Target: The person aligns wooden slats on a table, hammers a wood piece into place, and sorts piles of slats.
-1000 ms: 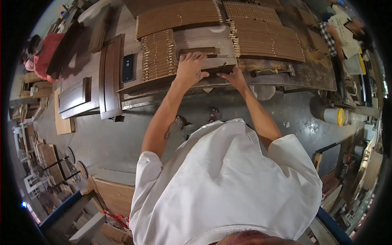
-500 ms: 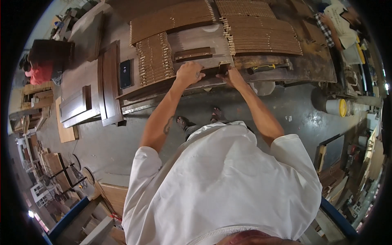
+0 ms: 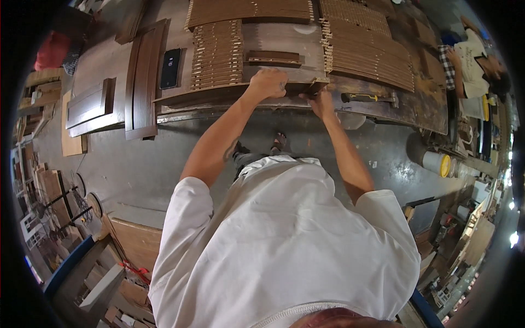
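Observation:
A long, thin dark-brown wooden board (image 3: 205, 95) stands on edge along the near side of the worktable. My left hand (image 3: 268, 83) is closed over it, right of its middle, knuckles up. At the board's right end, a short wooden piece (image 3: 317, 85) sits crosswise against it. My right hand (image 3: 321, 103) pinches this corner from the near side, its fingertips partly hidden. Just beyond my left hand lie two short wooden strips (image 3: 273, 57), side by side. A hammer (image 3: 369, 98) with a black-and-yellow handle rests to the right of my right hand.
Slats with pale tenon ends (image 3: 216, 54) and stacked brown boards (image 3: 372, 57) cover much of the worktable (image 3: 404, 115). A phone (image 3: 170, 68) lies left, beside a panelled frame (image 3: 143, 87). A bucket (image 3: 436, 163) stands on the floor at right; another person (image 3: 471, 60) is at far right.
The whole view has shifted, with the phone and hammer lying a little farther right in it. Both hands keep their places on the board and its right-end corner.

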A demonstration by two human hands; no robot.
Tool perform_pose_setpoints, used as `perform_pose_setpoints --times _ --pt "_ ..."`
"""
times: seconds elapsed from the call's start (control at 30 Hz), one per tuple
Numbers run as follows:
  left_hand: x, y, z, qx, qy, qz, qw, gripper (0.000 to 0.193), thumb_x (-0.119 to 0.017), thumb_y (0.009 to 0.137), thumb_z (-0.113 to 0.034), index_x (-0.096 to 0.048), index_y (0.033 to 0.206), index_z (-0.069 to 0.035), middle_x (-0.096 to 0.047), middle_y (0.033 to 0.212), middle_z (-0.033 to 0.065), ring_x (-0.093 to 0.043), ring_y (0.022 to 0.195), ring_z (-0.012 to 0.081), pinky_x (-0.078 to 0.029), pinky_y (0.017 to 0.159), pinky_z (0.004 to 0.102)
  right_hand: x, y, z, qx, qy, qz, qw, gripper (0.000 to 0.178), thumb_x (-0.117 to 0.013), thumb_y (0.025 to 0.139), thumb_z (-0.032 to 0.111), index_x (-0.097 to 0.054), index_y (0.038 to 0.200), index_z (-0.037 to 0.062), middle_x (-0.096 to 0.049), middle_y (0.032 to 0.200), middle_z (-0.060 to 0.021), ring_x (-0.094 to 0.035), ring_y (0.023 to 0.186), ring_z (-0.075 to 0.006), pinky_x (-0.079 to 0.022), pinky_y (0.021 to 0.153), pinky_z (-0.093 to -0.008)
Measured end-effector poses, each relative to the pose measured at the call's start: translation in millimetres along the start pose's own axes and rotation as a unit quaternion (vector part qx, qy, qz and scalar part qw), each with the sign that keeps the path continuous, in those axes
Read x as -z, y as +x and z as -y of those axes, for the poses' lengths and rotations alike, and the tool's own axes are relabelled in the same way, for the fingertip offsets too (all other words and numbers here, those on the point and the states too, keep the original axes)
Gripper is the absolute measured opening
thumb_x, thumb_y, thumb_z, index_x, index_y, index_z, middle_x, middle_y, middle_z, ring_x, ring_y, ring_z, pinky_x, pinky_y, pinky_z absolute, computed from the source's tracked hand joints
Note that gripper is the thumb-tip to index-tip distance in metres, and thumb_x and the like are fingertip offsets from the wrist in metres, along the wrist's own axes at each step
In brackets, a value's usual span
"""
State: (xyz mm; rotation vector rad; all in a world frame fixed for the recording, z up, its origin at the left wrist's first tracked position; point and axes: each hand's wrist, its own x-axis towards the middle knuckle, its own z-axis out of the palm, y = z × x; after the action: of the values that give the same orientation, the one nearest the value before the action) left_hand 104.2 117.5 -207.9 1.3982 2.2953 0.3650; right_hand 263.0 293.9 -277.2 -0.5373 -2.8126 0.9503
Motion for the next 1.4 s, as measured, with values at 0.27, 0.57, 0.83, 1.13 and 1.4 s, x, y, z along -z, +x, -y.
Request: perform_pose_setpoints --times 0.27,0.57,0.83,1.13,1.4 --pt "5 -3 -13 0.004 0.058 -0.015 0.998 0.035 -0.072 0.070 -0.028 -0.066 0.100 -0.010 -0.066 0.101 0.0147 -0.065 0.093 0.0332 -0.052 0.080 0.0448 29 -23 92 0.090 0.041 -0.354 0.930 0.070 -0.074 0.081 0.012 -0.033 0.136 -0.0028 -0.034 0.140 -0.0255 -0.041 0.125 -0.0361 -0.036 0.104 -0.0424" --pt "37 -8 -13 0.027 -0.091 0.087 0.992 0.037 -0.065 0.081 -0.030 -0.064 0.109 -0.005 -0.066 0.103 0.0195 -0.063 0.096 0.0363 -0.050 0.081 0.0458 77 23 156 0.089 -0.289 0.201 0.932 0.055 -0.057 0.078 0.004 -0.045 0.132 0.0042 -0.064 0.100 -0.0226 -0.060 0.091 -0.0408 -0.048 0.075 -0.0504" --pt "30 -41 53 -0.071 -0.008 0.039 0.997 0.033 -0.065 0.073 -0.020 -0.065 0.103 -0.003 -0.067 0.094 0.0181 -0.063 0.093 0.0370 -0.050 0.082 0.0459 38 8 124 0.179 -0.293 0.023 0.939 0.016 -0.051 0.082 0.006 -0.058 0.096 0.0021 -0.062 0.093 -0.0153 -0.062 0.092 -0.0315 -0.050 0.079 -0.0418" --pt "37 -52 56 0.060 0.016 0.060 0.996 0.026 -0.065 0.078 -0.025 -0.064 0.096 -0.006 -0.064 0.103 0.0196 -0.060 0.101 0.0380 -0.048 0.087 0.0482 107 -19 142 -0.053 0.108 -0.367 0.923 0.024 -0.054 0.091 0.007 -0.058 0.114 0.0017 -0.063 0.110 -0.0164 -0.061 0.101 -0.0323 -0.049 0.084 -0.0367" --pt "21 -31 40 0.041 0.032 0.064 0.997 0.036 -0.066 0.076 -0.036 -0.064 0.095 -0.006 -0.065 0.098 0.0200 -0.061 0.099 0.0399 -0.049 0.086 0.0472 107 10 -87 -0.594 0.035 -0.235 0.769 0.090 -0.071 0.083 0.038 -0.019 0.143 -0.0035 -0.030 0.140 -0.0300 -0.045 0.121 -0.0418 -0.047 0.093 -0.0485"
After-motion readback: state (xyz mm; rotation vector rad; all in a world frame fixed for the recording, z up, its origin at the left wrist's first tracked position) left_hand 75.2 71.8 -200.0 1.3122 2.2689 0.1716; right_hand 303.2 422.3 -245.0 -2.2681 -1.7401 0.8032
